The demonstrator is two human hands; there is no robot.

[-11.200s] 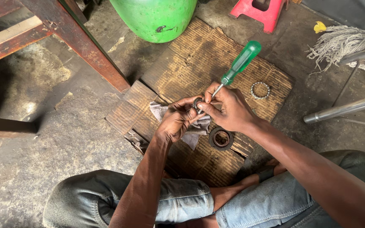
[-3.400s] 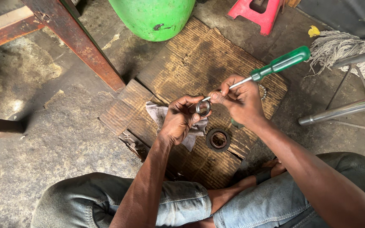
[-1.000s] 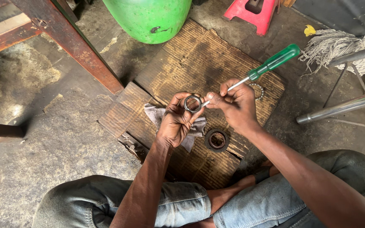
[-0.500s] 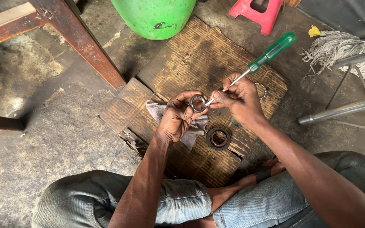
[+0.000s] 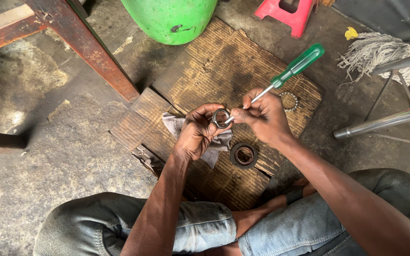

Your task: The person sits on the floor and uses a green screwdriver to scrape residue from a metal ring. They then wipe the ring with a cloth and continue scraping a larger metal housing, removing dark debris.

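Observation:
My left hand (image 5: 198, 132) pinches a small steel bearing ring (image 5: 221, 118) upright between thumb and fingers, above a grey rag (image 5: 181, 127). My right hand (image 5: 262, 118) grips the metal shaft of a green-handled screwdriver (image 5: 296, 67), its tip touching the inside of the ring. A dark round bearing part (image 5: 243, 155) lies on the brown cardboard (image 5: 214, 71) just below my hands. A ring of steel balls (image 5: 290, 101) rests on the cardboard to the right of my right hand.
A green drum (image 5: 171, 19) stands at the top, a red plastic stool (image 5: 288, 12) beside it. A red-brown wooden table leg (image 5: 91, 52) slants at upper left. A mop head (image 5: 380, 52) and metal tubes (image 5: 385, 121) lie at right. My crossed legs in jeans fill the bottom.
The screwdriver tip has stayed at the ring while its handle swung slightly. My hands shifted a little to the left. The parts on the cardboard have not moved.

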